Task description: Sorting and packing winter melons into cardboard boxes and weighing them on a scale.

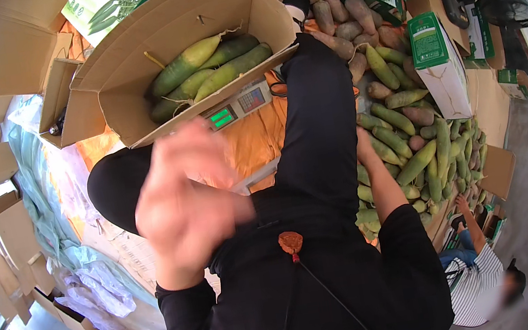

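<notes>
My left hand (190, 196) is raised before my lap, smeared by motion; its fingers do not show clearly and I make out nothing in it. My right hand (365, 148) reaches down beside my right thigh at the edge of a heap of green radishes (417, 164); its fingers are mostly hidden. Ahead, an open cardboard box (168, 27) holds several long green radishes (188, 67) lying side by side. Against the box's near side is a scale (244, 101) with a lit green display.
Reddish-brown roots (361, 14) are heaped at the far right. Green-and-white cartons (439, 70) stand beside the heap. Plastic sheeting (43, 191) and open cardboard boxes (14, 226) lie to the left. Another person (476, 283) in a striped top is at the lower right.
</notes>
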### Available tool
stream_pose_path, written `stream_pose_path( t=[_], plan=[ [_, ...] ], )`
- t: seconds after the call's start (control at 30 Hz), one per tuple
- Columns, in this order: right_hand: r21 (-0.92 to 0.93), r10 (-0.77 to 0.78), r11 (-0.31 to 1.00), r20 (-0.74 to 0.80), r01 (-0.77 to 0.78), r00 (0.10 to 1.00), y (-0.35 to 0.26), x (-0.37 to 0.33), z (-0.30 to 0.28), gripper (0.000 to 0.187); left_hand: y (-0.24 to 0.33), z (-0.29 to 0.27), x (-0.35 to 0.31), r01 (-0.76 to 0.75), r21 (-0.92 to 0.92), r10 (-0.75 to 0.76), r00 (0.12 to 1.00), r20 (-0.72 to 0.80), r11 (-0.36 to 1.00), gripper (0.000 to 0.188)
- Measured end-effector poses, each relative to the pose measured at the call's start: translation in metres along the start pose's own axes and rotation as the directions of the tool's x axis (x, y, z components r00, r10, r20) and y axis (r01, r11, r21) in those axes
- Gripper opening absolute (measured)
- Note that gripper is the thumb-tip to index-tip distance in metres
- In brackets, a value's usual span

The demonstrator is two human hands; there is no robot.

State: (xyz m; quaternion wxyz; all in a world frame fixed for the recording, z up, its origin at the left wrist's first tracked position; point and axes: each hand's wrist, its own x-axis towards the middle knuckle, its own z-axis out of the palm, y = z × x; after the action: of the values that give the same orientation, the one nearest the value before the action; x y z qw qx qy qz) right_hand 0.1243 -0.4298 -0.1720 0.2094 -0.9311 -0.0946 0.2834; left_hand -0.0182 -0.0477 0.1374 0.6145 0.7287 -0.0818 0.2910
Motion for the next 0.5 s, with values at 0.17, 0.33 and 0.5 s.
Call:
stream_pose_path(
  t=[0.17, 0.33, 0.5],
  plan=[
    [-0.106, -0.084, 0.990, 0.129, 0.098, 0.988, 0.041, -0.004, 0.085, 0.029, 0.044, 0.028, -0.001, 0.159, -0.653, 0.068, 0.948, 0.309, 0.741, 0.005],
    [-0.372, -0.176, 0.880, 0.323, 0.295, 0.930, 0.088, -0.017, 0.129, 0.031, 0.048, 0.057, -0.007, 0.118, -0.764, 0.119, 0.962, 0.248, 0.634, 0.006],
    [-0.525, -0.186, 0.721, 0.481, 0.452, 0.857, 0.128, -0.034, 0.143, 0.032, 0.053, 0.063, -0.012, 0.239, -0.792, 0.067, 0.941, 0.332, 0.562, 0.030]
  ],
)
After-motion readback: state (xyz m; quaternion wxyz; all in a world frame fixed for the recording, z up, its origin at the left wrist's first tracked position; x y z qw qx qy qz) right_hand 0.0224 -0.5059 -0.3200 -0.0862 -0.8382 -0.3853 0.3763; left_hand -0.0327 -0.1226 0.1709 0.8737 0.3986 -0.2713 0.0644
